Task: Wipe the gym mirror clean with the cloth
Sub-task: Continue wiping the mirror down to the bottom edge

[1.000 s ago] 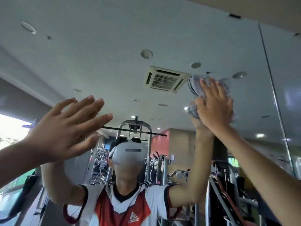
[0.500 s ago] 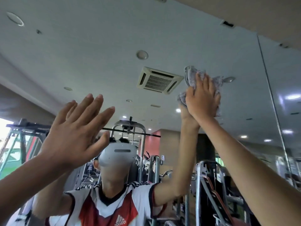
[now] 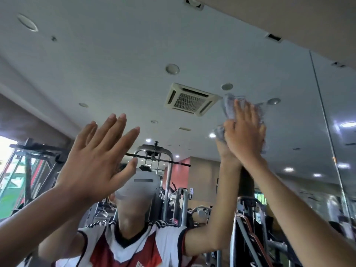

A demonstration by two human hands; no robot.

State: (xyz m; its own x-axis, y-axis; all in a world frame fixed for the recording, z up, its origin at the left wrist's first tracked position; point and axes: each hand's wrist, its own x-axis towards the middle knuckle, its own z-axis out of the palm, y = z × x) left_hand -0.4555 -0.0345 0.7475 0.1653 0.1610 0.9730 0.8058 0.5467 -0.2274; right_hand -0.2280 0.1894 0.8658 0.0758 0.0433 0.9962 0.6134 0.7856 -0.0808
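Two hands: right hand (image 3: 244,135) flat over soft, likely light cloth's (image 3: 229,105) middle, against mirror (image 3: 289,83) upper right; left hand (image 3: 94,162) spread.

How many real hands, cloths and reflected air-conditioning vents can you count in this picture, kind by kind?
hands: 2, the left hand and the right hand
cloth: 1
air-conditioning vent: 1
Total: 4

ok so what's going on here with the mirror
A person is wiping a gym mirror. Their right hand presses a grey cloth against the glass high up, beside the reflected ceiling vent. The left hand is raised with straight fingers and holds nothing; whether it touches the glass is unclear.
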